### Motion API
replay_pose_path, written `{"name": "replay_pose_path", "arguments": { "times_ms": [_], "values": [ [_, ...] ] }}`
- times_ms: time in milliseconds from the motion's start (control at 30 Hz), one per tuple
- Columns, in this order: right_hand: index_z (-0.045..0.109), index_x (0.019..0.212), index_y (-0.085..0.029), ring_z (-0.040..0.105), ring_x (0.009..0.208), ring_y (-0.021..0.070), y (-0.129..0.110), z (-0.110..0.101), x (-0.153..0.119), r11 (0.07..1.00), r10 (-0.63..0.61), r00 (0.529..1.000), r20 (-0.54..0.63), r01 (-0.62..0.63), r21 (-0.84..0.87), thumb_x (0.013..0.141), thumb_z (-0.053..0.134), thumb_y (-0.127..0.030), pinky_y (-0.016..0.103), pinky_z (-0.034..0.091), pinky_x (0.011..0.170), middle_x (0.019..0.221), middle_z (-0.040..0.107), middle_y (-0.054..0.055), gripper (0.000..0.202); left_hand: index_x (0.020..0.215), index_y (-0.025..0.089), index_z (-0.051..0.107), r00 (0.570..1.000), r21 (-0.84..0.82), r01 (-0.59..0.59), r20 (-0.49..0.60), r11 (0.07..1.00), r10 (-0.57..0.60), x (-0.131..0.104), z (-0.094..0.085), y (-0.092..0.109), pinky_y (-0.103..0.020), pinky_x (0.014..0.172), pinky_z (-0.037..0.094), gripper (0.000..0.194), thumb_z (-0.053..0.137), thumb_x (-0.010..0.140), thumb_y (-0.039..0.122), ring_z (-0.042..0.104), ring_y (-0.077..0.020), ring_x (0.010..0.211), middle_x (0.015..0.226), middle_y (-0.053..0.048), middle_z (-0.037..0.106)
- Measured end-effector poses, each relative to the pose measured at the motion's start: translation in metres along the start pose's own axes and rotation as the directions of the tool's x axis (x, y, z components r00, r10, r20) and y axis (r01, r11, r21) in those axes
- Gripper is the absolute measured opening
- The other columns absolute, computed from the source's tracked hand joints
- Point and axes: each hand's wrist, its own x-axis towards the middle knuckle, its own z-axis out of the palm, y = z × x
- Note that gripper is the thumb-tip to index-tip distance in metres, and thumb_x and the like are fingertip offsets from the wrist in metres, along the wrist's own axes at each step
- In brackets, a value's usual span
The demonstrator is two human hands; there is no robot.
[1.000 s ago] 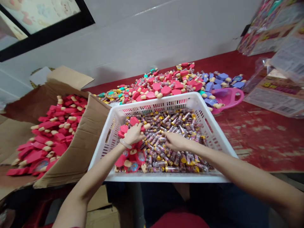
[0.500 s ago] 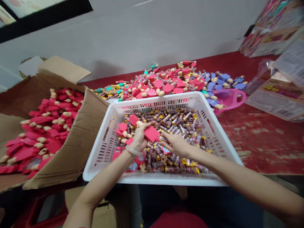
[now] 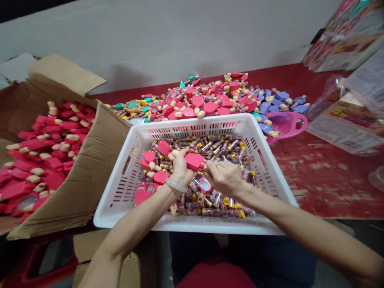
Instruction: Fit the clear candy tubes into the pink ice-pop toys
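Observation:
My left hand (image 3: 181,170) grips a red popsicle-shaped toy (image 3: 194,161) over the white slotted basket (image 3: 120,188). My right hand (image 3: 225,177) meets the toy's right end, fingers pinched there; what it pinches is hidden, perhaps one small tube. The basket is filled with several small clear candy tubes (image 3: 222,150) with yellow caps. More red toys (image 3: 154,158) lie at the basket's left side.
A cardboard box (image 3: 87,176) full of red toys (image 3: 39,156) stands on the left. Behind the basket lies a heap of red, blue and teal toys (image 3: 216,102) and a pink scoop (image 3: 288,122). Printed packages (image 3: 348,124) sit at the right on the red table.
My left hand lifted a red toy out of the basket's left pile and brought it to the middle. My right hand rose from the tubes to meet it. The view tilted down.

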Motion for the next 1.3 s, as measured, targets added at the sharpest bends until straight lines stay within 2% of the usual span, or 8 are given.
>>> {"name": "replay_pose_path", "arguments": {
  "times_ms": [333,567,700,833,900,1033,1133,1300],
  "values": [
    [0.063,0.097,-0.009,0.058,0.060,0.0182,-0.002,0.002,-0.004,1.000,-0.005,1.000,0.012,0.005,-0.020,0.097,0.038,-0.033,0.029,0.031,0.056,0.066,0.064,0.009,0.035,0.071,0.014,0.051,0.998,0.042,-0.051,-0.025,0.998,0.052,-0.008,-0.002,-0.003,-0.023,0.069,0.048,0.008,0.058,0.068,0.015,0.058,-0.0094,0.062,0.064,0.000,0.059],
    [0.062,0.097,-0.011,0.056,0.059,0.0162,-0.011,-0.004,-0.006,0.940,0.154,0.988,0.033,-0.157,0.302,0.093,0.045,-0.035,0.026,0.034,0.056,0.077,0.067,0.009,0.030,0.071,0.015,0.051,0.997,0.043,-0.070,-0.016,0.997,0.071,-0.013,-0.002,-0.003,-0.024,0.068,0.048,0.010,0.059,0.066,0.015,0.058,-0.0105,0.061,0.064,0.000,0.059],
    [0.062,0.090,-0.015,0.049,0.053,0.0117,-0.007,-0.008,-0.001,0.583,0.268,0.927,0.261,-0.372,0.722,0.091,0.050,-0.044,0.023,0.036,0.052,0.068,0.060,0.001,0.032,0.069,0.014,0.053,0.989,0.069,-0.148,0.014,0.987,0.147,-0.018,0.001,-0.002,-0.025,0.068,0.048,0.010,0.061,0.065,0.019,0.058,-0.0109,0.062,0.065,0.000,0.060],
    [0.053,0.074,-0.017,0.029,0.036,0.0079,0.003,0.002,0.005,0.126,0.095,0.794,0.600,-0.608,0.784,0.090,0.037,-0.063,0.022,0.024,0.036,0.049,0.042,-0.005,0.051,0.068,0.015,0.051,0.985,0.102,-0.168,0.059,0.980,0.163,-0.014,0.001,0.005,-0.024,0.069,0.048,0.012,0.061,0.063,0.019,0.059,-0.0109,0.064,0.065,0.001,0.059],
    [0.053,0.078,-0.016,0.037,0.038,0.0095,0.005,0.008,0.008,0.227,0.108,0.804,0.584,-0.592,0.773,0.091,0.035,-0.062,0.022,0.028,0.038,0.053,0.048,-0.003,0.051,0.068,0.015,0.050,0.988,0.113,-0.154,0.037,0.982,0.151,-0.009,0.000,0.007,-0.024,0.069,0.048,0.014,0.063,0.063,0.019,0.059,-0.0110,0.064,0.066,0.001,0.059],
    [0.058,0.096,-0.014,0.059,0.067,0.0192,0.000,0.013,0.011,0.811,0.300,0.885,0.355,-0.433,0.395,0.083,0.058,-0.037,0.025,0.039,0.057,0.082,0.065,0.009,0.026,0.070,0.015,0.050,0.978,0.123,-0.205,-0.021,0.971,0.209,-0.003,-0.001,0.000,-0.024,0.069,0.048,0.018,0.066,0.063,0.021,0.058,-0.0105,0.064,0.066,0.001,0.059],
    [0.058,0.092,-0.015,0.059,0.065,0.0188,-0.004,0.010,0.012,0.852,0.347,0.864,0.364,-0.453,0.264,0.080,0.059,-0.025,0.025,0.038,0.059,0.076,0.066,0.008,0.015,0.070,0.016,0.049,0.978,0.125,-0.210,0.006,0.970,0.211,-0.008,0.000,-0.009,-0.025,0.067,0.047,0.017,0.064,0.064,0.021,0.057,-0.0102,0.062,0.065,0.001,0.058],
    [0.037,0.052,-0.021,0.034,0.032,0.0095,-0.002,-0.003,0.008,0.187,-0.167,0.772,0.614,-0.586,0.788,0.087,0.044,-0.043,0.022,0.030,0.038,0.035,0.034,-0.006,0.042,0.068,0.019,0.043,0.924,0.077,-0.298,0.273,0.951,0.268,-0.031,0.008,-0.001,-0.029,0.071,0.048,0.018,0.061,0.063,0.018,0.057,-0.0111,0.061,0.066,0.002,0.054]
  ]
}}
